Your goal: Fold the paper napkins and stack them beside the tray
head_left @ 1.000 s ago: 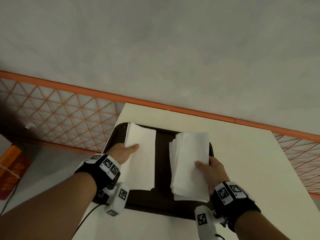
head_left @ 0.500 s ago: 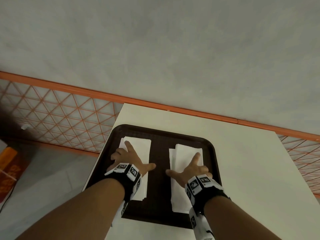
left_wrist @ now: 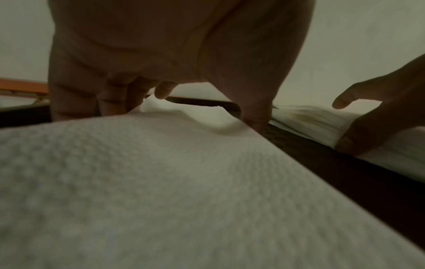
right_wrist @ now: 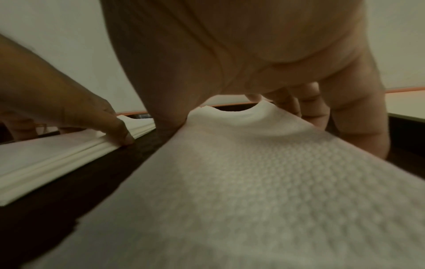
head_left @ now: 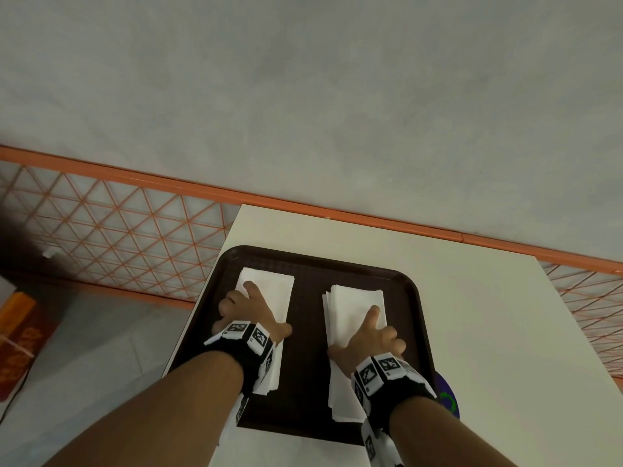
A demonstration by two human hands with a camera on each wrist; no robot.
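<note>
Two napkin piles on the tray: left pile at 9 o'clock, right pile at 3. My left hand and right hand press them, grip spread, pinching nothing. Nothing stacked on the counter beside the tray yet; folding, stacking left.

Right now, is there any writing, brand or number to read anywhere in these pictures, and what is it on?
No text can be read with certainty.
Red and orange object on the floor at far left: pale printed characters, too blurred to read.
Wrist bands on the left hand and right hand: black-and-white square code patterns, no words.
Napkins and brown tray: no print visible.
</note>
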